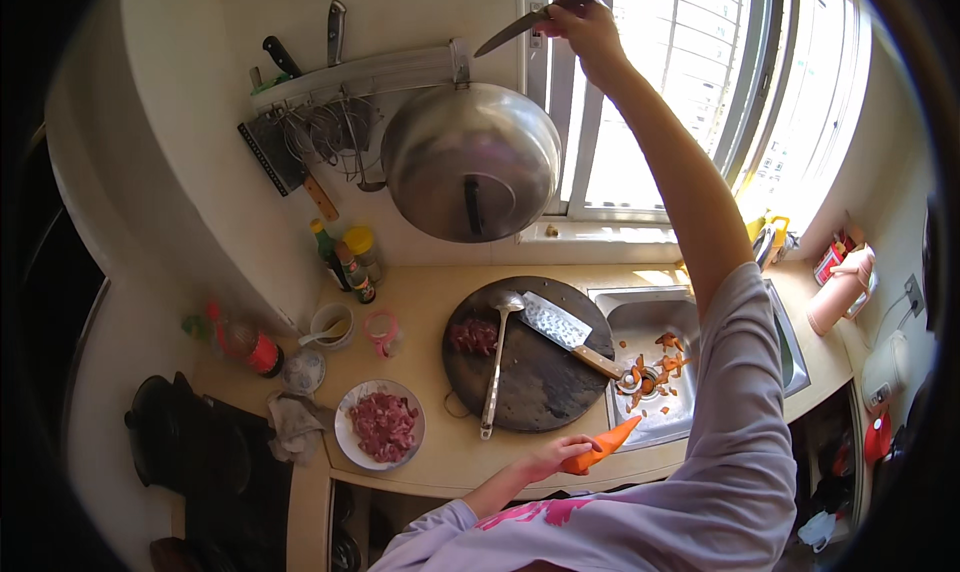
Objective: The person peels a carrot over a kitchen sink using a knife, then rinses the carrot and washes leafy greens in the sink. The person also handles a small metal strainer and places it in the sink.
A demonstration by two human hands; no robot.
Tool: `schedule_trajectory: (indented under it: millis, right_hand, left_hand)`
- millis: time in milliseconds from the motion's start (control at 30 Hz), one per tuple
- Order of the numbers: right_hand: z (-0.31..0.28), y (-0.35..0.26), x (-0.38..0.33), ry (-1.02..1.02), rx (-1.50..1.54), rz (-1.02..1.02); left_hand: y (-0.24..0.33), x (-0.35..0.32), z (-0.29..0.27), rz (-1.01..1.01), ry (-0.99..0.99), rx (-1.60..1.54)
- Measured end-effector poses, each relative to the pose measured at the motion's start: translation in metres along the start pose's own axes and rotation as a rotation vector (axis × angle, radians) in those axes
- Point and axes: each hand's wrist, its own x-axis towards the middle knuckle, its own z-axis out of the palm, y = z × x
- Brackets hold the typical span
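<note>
My left hand (546, 458) is closed around a peeled orange carrot (606, 446), in front of the counter edge with the tip toward the sink. High at the top, my outstretched right hand (585, 30) grips a kitchen knife (508, 34), its blade pointing left and down, near the window frame. Between the hands lies a round dark chopping board (550, 392) on the counter. On it rest a cleaver (552, 319) with a wooden handle, a long metal ladle (495, 372) and a small heap of dark red meat (473, 337). Orange peelings (650, 380) lie in the steel sink (672, 317).
A plate of cut meat (380, 422) stands at the counter's left front. Behind it are a white bowl (332, 324), a pink-rimmed cup (381, 332) and sauce bottles (328, 254). A wall rack (360, 75) holds knives and utensils beside a large metal lid (470, 157).
</note>
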Motion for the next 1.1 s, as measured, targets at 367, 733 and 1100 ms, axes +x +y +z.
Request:
schedule_trajectory:
  millis: [367, 733, 1100]
  right_hand:
    - [0.06, 0.016, 0.033, 0.126, -0.098, 0.084]
    - [0.089, 0.052, 0.069, 0.079, -0.099, 0.163]
    - [0.148, 0.079, 0.076, 0.008, -0.026, 0.326]
  left_hand:
    - [0.002, 0.0, -0.028, 0.007, -0.055, -0.019]
    - [0.008, 0.0, -0.039, 0.005, -0.04, -0.083]
    - [0.005, 0.0, -0.055, 0.054, -0.019, -0.131]
